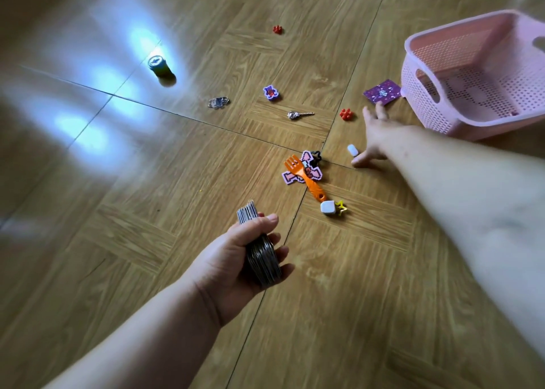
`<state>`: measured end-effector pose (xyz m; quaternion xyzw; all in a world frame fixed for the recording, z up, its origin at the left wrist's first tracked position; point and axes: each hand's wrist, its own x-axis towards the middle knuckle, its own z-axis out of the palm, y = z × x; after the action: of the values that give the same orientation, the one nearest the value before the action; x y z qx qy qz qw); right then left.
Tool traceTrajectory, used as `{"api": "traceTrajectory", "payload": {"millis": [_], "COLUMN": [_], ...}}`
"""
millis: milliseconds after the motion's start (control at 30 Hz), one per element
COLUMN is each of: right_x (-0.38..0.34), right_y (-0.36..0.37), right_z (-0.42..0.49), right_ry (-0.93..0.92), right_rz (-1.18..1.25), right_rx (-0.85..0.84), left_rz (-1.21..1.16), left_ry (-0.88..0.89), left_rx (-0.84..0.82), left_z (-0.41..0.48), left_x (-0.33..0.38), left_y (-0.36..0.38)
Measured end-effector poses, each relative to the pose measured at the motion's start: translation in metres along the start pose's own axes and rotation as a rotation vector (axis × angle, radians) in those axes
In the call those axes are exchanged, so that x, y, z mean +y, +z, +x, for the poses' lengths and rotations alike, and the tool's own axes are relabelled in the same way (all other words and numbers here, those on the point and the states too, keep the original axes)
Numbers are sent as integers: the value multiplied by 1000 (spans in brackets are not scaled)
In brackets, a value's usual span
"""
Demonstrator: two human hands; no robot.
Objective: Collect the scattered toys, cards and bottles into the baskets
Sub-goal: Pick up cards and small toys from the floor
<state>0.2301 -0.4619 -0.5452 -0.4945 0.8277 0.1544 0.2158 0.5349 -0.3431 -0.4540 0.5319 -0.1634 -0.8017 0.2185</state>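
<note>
My left hand point(240, 259) grips a thick stack of cards point(259, 248) low in the middle of the view. My right hand point(376, 136) is stretched out with spread, straight fingers just short of a purple card point(382, 92) that lies on the floor beside the pink basket point(430, 114). A small white block point(352, 150) lies by its thumb. An orange toy fork point(306, 179) lies across a pink pixel figure point(312, 171). Near the fork's handle sit a white cube point(328, 207) and a yellow star point(341, 207).
Scattered on the wooden floor are two red clusters point(345, 114) point(277, 30), a silver keychain point(299, 114), a purple bear figure point(270, 92), a clear charm point(218, 102) and a green-lidded jar point(159, 65). The pink basket looks almost bare inside.
</note>
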Motion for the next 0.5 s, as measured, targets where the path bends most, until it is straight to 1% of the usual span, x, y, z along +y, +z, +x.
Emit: {"api": "traceTrajectory", "payload": {"millis": [100,233,367,500], "right_x": [-2,2,5,13], "right_y": [-10,-12,-10,6], "right_z": [11,21,18,3], "right_ry": [6,-17,-11,-50], "right_rz": [-48,-50,-30,49], "right_rx": [-63,-107,-71,40], "left_rz": [9,3,-2,4], "left_ry": [-3,-10,-14,-12], "left_rx": [3,0,-7,-24], "left_z": [6,11,12,9], "left_x": [3,5,4,-4], "left_y": [0,-1,1,4]}}
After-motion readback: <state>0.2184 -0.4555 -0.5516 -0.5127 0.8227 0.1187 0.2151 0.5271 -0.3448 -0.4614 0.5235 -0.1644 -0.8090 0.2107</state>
